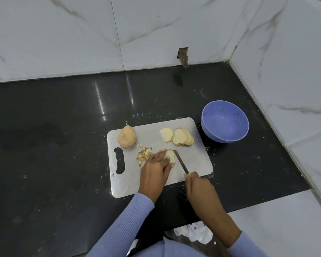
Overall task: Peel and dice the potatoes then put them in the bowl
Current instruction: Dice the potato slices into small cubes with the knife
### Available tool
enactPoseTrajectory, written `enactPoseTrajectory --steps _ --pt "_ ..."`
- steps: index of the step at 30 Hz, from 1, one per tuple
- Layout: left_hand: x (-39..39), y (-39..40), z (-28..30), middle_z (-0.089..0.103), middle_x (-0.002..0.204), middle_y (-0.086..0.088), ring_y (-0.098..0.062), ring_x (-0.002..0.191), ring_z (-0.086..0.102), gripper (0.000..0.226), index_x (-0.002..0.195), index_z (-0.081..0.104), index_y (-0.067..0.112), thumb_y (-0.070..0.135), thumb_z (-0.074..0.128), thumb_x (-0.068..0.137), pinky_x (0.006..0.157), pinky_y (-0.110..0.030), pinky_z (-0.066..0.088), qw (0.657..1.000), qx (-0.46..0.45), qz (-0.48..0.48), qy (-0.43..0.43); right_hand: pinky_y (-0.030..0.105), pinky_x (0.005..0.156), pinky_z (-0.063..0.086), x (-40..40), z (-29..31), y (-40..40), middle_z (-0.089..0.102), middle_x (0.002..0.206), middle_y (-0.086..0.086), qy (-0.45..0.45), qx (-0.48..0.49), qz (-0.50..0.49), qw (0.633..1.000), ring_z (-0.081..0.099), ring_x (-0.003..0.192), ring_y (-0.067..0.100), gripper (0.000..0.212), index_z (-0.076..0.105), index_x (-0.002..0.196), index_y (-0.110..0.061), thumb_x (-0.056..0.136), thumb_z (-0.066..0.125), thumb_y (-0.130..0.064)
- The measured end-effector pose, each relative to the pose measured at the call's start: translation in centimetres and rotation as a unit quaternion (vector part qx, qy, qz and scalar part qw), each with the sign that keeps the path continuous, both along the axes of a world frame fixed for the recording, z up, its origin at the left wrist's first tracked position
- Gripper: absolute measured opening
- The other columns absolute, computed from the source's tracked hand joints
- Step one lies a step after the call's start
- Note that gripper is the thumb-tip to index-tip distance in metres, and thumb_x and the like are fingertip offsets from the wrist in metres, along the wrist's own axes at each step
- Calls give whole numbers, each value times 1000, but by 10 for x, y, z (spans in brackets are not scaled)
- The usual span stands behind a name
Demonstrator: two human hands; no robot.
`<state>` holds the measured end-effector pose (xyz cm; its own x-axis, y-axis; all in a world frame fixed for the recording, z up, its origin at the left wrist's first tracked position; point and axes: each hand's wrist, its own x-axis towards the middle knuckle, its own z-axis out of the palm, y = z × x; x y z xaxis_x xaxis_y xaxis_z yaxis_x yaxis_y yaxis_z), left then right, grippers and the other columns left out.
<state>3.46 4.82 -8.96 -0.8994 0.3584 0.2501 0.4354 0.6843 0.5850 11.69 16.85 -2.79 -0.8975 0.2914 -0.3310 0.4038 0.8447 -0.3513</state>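
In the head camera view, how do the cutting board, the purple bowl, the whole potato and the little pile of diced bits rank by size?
Largest to smallest, as they look:
1. cutting board
2. purple bowl
3. whole potato
4. pile of diced bits

The potato and the pile cover similar areas, so that last pair is uncertain.

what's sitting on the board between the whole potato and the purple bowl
In the head view, a fan of potato slices lies on the cutting board between the whole potato and the purple bowl.

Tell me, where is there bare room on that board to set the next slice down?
Bare board lies right of the knife, below the slices. Another strip lies between whole potato and slices. Crowded: the diced bits by the left hand.
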Motion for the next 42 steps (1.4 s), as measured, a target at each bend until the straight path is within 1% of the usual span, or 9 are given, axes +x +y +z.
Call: enactPoseTrajectory --steps 4,9,11,13,18,22,27,33,42 --pt "-1 0 -5 66 115 -15 -30 107 64 17 89 76 5 8 80 73 97 -44 38 1000 -3 -11 -1 30 63 40 -21 -2 -4 55 80 3 12 -1 14 1000 55 73 21 38 49 104 -10 103 23 -37" --pt "-2 0 -7 68 108 -17 -30 101 67 19 87 76 3 14 69 74 93 -47 45 1000 20 -3 -5 30 65 39 -33 -5 -13 62 96 9 -9 2 24 1000 60 87 25 38 49 108 -8 104 22 -35" --pt "-2 1 -6 69 105 -16 -29 99 67 19 86 76 4 14 68 73 91 -45 45 1000 20 -1 0 29 65 37 -29 -7 -15 59 91 7 -21 19 27 999 60 86 24 37 48 108 -9 104 21 -34" --pt "-1 2 -5 69 104 -17 -29 98 68 16 84 76 4 12 69 73 91 -44 45 1000 22 -2 4 29 65 39 -16 -7 -14 57 88 4 -34 34 29 998 60 83 22 36 47 108 -9 104 21 -33" --pt "-1 3 -2 69 105 -16 -27 98 68 15 81 77 5 -1 81 69 94 -43 42 1000 28 1 9 30 77 45 27 -6 -11 63 99 4 -90 31 6 995 63 96 23 34 44 110 -13 104 19 -35" --pt "-1 2 -1 67 110 -16 -28 104 65 13 85 76 5 2 79 73 99 -43 38 999 34 -1 -4 28 74 46 30 2 -2 52 83 -2 -80 14 6 997 58 81 18 34 47 105 -15 104 21 -38" --pt "-1 -8 -4 64 116 -18 -29 113 60 24 95 74 3 4 80 72 102 -47 35 999 35 -7 -12 29 67 46 5 12 -4 53 77 0 5 -5 -6 1000 58 74 18 36 49 97 -14 102 24 -40" --pt "0 -7 -3 69 105 -18 -30 102 66 18 87 76 3 2 80 70 98 -48 40 1000 26 0 9 30 64 39 -27 0 -14 62 90 8 27 -1 23 999 59 81 23 39 51 105 -9 103 23 -36" --pt "2 -1 0 71 97 -18 -27 94 69 11 78 77 3 6 68 71 91 -47 47 1000 12 13 25 28 65 39 -11 -9 -18 63 97 7 -33 40 28 998 62 88 23 35 48 108 -10 104 21 -33"
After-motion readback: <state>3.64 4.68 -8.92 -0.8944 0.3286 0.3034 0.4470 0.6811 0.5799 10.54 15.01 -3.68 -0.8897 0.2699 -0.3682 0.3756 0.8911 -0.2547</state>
